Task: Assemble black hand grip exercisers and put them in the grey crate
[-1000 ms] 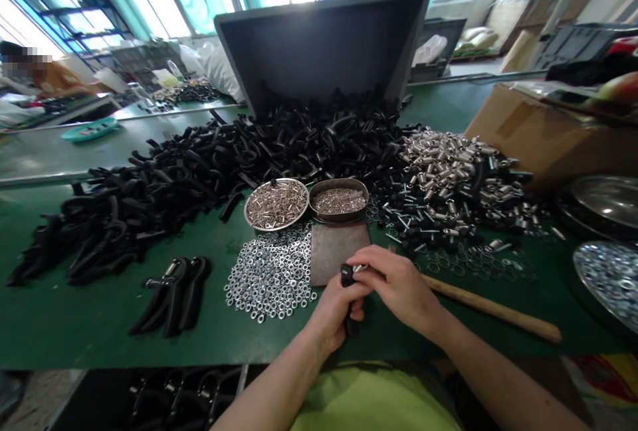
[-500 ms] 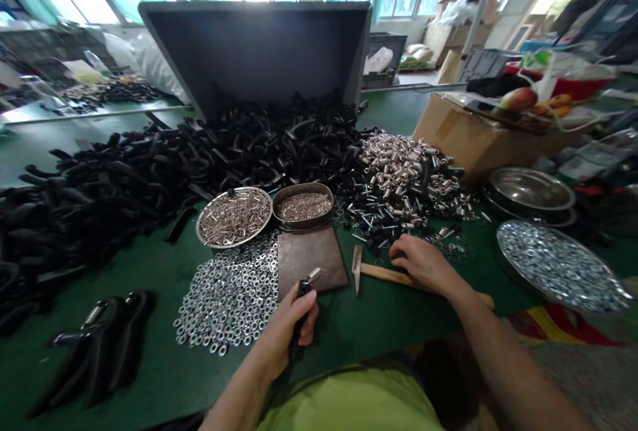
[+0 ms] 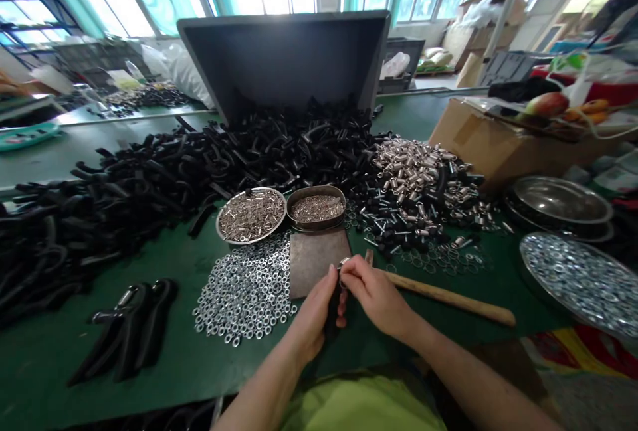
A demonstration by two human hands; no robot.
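Note:
My left hand (image 3: 315,315) is wrapped round a black curved handle (image 3: 332,318), held upright just in front of the square metal plate (image 3: 319,261). A small coil spring (image 3: 343,262) shows at the handle's top end. My right hand (image 3: 376,295) meets it there, thumb and fingers pinched together against the top; what lies between those fingertips is hidden. Behind my right wrist lies a hammer (image 3: 453,297), its head partly covered by that hand. Loose metal rings (image 3: 244,295) are spread left of the plate.
A dish (image 3: 218,225) of pins and an oval tin (image 3: 295,223) of tiny parts stand behind the plate. Black handles (image 3: 164,172) heap at the back, springs (image 3: 419,169) at right. Several handle pieces (image 3: 132,331) lie front left. A tray (image 3: 523,258) of metal parts sits far right.
My right hand has left the small parts beyond the hammer and come left to the handle's top, fingers now pinched. My left hand still grips the handle. The view has shifted left.

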